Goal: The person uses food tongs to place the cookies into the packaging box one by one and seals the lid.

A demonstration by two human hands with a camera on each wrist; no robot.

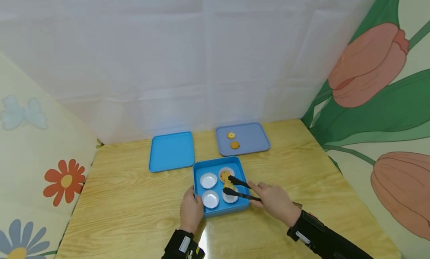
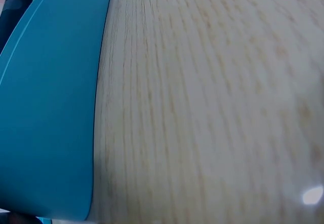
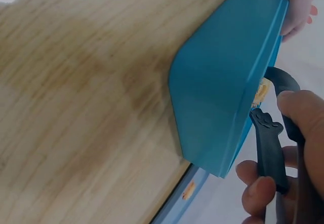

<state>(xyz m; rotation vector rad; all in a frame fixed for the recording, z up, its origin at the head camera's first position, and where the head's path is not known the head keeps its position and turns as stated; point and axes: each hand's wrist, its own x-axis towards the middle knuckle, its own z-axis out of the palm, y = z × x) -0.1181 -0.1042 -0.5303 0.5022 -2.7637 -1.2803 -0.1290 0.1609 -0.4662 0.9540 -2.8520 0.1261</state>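
Observation:
A blue square box (image 1: pixel 221 212) holds several white paper cups, among them a left back cup (image 1: pixel 208 180) and a left front cup (image 1: pixel 210 200). My left hand (image 1: pixel 190 210) grips the box's left wall near the front corner. In my right hand (image 1: pixel 277 203) I hold black tongs (image 1: pixel 243 194), their tips reaching over the box's right wall. Between the tips is a yellow cookie (image 1: pixel 228 185), above the right front cup (image 1: pixel 231 197). Another cookie (image 1: pixel 224 175) lies in the right back cup. In the right wrist view, the box wall partly hides the cookie between the tong tips (image 3: pixel 267 120).
Behind the box, a bright blue tray (image 1: pixel 172 151) lies at the left. To its right, a grey-blue tray (image 1: pixel 252 137) carries a pale cookie (image 1: pixel 231 135) and a browner cookie (image 1: pixel 234 144). A white sheet (image 1: pixel 174 65) hangs along the back of the wooden table (image 1: pixel 134 206).

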